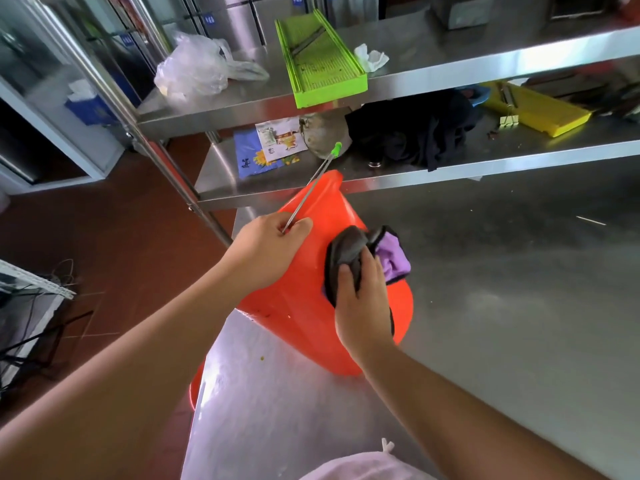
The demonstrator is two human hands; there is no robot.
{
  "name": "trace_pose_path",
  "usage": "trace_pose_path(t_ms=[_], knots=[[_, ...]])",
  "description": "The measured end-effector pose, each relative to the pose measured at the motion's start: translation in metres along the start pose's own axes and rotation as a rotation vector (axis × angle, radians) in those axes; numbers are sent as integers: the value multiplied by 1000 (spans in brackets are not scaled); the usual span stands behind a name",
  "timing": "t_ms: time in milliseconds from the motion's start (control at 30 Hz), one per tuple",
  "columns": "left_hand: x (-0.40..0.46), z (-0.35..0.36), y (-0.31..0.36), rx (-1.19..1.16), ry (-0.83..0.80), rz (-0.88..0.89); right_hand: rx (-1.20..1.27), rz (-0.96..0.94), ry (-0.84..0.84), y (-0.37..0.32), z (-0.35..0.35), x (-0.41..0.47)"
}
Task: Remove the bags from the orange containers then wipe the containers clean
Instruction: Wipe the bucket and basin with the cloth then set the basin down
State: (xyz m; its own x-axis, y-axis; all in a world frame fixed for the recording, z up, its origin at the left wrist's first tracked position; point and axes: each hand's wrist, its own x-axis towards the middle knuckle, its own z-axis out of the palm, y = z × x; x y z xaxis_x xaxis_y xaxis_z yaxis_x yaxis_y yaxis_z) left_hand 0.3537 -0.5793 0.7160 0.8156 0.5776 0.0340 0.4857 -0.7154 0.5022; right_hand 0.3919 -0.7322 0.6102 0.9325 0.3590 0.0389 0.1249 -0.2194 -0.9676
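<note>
A: Main obj?
B: Orange container (pixel 308 306), tipped on its side on the steel desk (pixel 502 323), near the desk's left edge, mouth twd the shelves. Metal bail handle (pixel 311 188) w/ green end sticks up from it.
A: Hands?
B: Left hand (pixel 270 251) on the container's upper side, grip clenched on the metal handle's lower end, arm coming in from lower left. Right hand (pixel 363 303) pressed on the container wall, grip grasping a cloth (pixel 349 251), dark grey w/ purple side bunched out past the fingers. Right forearm enters from bottom right.
A: 2nd container?
B: Orange rim (pixel 197 386) peeks out below the desk's left edge, mostly hidden. Can't tell more.
A: Any text?
B: Blue packet (pixel 252 157) and white sachets (pixel 277 136) on the lower shelf have print, too small to read. Blue signs on the back cabinets, blurred.
A: Rest, quick.
B: Top shelf: green slicer (pixel 322 60), clear plastic bag (pixel 197 67), crumpled white tissue (pixel 372 57). Lower shelf: dark cloth heap (pixel 415 136), yellow slicer (pixel 540 109), a roundish grey thing behind the handle, unclear what. Pale pink fabric (pixel 363 465) cut off at bottom edge. Red-brown floor (pixel 114 209) left.
</note>
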Motion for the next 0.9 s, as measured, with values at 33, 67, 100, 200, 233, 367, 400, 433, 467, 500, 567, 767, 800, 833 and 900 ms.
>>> trace_pose_path(t_ms=[33, 67, 100, 200, 233, 367, 400, 433, 467, 500, 567, 767, 800, 833, 900], knots=[[1, -2, 4, -8, -5, -18, -26, -27, -23, -7, 0, 2], [3, -5, 7, -23, -13, -52, -66, -41, -42, -11, -3, 4], [5, -7, 11, -46, -20, -98, -108, -60, -52, -14, -7, 6], [10, -10, 21, -95, -61, -221, -205, -168, -76, -21, -20, 7], [9, -8, 22, -103, -101, -237, -242, -192, -83, -22, -23, 7], [-3, 6, 22, -165, -279, -273, -334, -239, -113, -8, -33, 0], [-6, 9, 20, -162, -298, -264, -326, -234, -111, -5, -35, -2], [-9, 10, 19, -160, -310, -256, -314, -221, -107, -2, -35, -3], [-11, 10, 18, -161, -320, -252, -308, -207, -105, 0, -35, -3], [-13, 8, 18, -171, -332, -252, -307, -199, -107, 1, -35, -2], [-15, 1, 19, -247, -367, -265, -291, -200, -118, 1, -34, 2], [-14, -9, 26, -283, -227, -169, -221, -199, -166, -6, -36, 28], [-16, -7, 28, -290, -206, -164, -208, -181, -164, -5, -36, 28], [-19, -5, 31, -302, -191, -168, -192, -163, -154, -3, -35, 26], [-23, -3, 34, -330, -179, -180, -161, -139, -114, 2, -33, 21]])
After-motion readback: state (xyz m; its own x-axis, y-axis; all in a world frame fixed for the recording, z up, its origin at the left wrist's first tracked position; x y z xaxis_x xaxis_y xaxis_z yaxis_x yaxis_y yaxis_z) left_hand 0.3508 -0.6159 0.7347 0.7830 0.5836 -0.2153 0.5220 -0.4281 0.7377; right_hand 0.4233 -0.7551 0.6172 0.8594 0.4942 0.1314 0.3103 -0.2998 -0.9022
